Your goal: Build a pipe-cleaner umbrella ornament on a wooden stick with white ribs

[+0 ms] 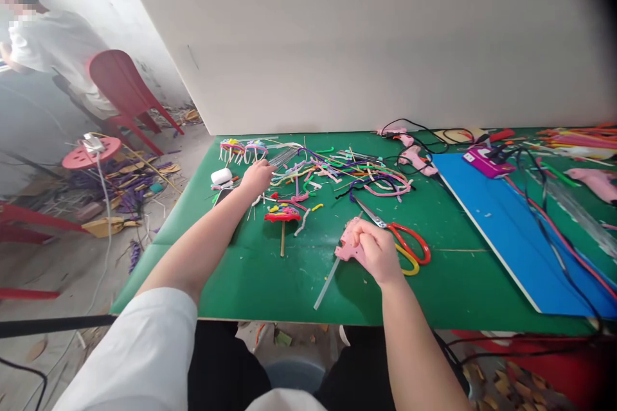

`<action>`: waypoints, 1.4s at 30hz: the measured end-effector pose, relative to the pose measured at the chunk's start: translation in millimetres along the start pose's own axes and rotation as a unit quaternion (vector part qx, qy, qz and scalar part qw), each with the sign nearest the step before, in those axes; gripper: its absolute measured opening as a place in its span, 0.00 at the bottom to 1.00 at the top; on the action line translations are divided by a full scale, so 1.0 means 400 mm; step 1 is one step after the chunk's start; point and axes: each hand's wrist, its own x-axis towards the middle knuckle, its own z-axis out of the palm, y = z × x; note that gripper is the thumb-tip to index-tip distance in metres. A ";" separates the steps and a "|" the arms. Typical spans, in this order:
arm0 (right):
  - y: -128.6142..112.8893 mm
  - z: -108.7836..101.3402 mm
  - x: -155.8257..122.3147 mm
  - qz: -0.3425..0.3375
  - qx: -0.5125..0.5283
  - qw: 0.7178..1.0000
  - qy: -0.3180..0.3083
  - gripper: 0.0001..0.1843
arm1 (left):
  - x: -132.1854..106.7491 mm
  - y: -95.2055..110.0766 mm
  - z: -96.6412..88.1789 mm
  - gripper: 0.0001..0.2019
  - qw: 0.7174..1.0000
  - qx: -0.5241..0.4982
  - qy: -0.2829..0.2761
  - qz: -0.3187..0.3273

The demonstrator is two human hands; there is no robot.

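Note:
My right hand [375, 249] is wrapped round a pink hot glue gun [348, 245], from whose back a long clear glue stick [326, 284] pokes out. My left hand [259, 178] reaches to the far left of the table, fingers bent together beside a bundle of clear sticks [285, 157]; what they grip, if anything, is hidden. Between my hands lies a red-rimmed pipe-cleaner piece [282, 213] with yellow and blue bits on a thin wooden stick [283, 241]. Scissors [407, 241] with orange and yellow handles rest just beyond my right hand.
Loose pipe cleaners [380, 180] are heaped mid-table. Two decorated pieces [241, 149] stand at the back left, near a white case [222, 177]. A blue board [486, 225] on the right bears a purple power strip [488, 162] with trailing cords. A white panel [366, 51] borders the back.

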 end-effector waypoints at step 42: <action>-0.006 0.072 0.036 0.192 0.232 0.953 -0.016 0.17 | -0.146 0.381 -0.100 0.17 0.774 -0.615 -0.107 -0.102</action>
